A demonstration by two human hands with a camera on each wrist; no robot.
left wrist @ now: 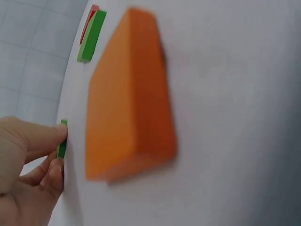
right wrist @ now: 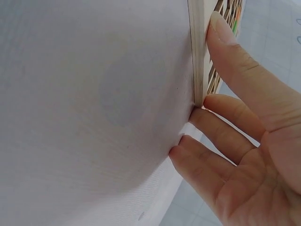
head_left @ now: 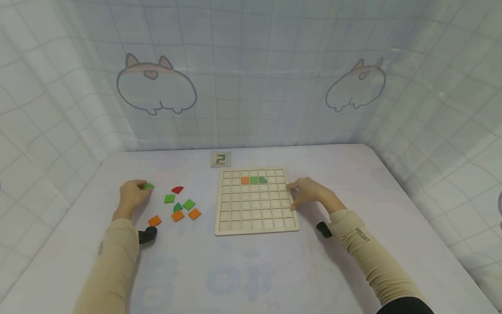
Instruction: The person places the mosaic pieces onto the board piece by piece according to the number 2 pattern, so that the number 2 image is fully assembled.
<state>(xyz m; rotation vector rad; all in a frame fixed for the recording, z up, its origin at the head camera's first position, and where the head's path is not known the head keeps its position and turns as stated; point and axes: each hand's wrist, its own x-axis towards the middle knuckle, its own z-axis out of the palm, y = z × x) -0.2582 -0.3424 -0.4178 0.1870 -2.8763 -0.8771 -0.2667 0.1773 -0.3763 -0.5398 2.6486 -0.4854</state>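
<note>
1. Head view: three pieces sit side by side in the second row of my board (head_left: 256, 233): an orange square (head_left: 245, 180), a green square (head_left: 254, 180) and a green quarter (head_left: 263, 180).
2. My left hand (head_left: 132, 192) pinches a green piece (head_left: 148, 186) between thumb and finger, well apart from the board; whether it is clear of the table (head_left: 306, 270), I cannot tell.
3. My right hand (head_left: 311, 191) rests relaxed fingers on the board's right edge, grasping nothing.
4. Outstanding: a red quarter (head_left: 177, 190), two loose green squares (head_left: 169, 199), a loose green quarter (head_left: 178, 207) and three loose orange squares (head_left: 194, 213), all left of the board.
5. Card (head_left: 220, 159) lies beyond the board.
6. Finding: I judge the filling early, most pieces unplaced.
</note>
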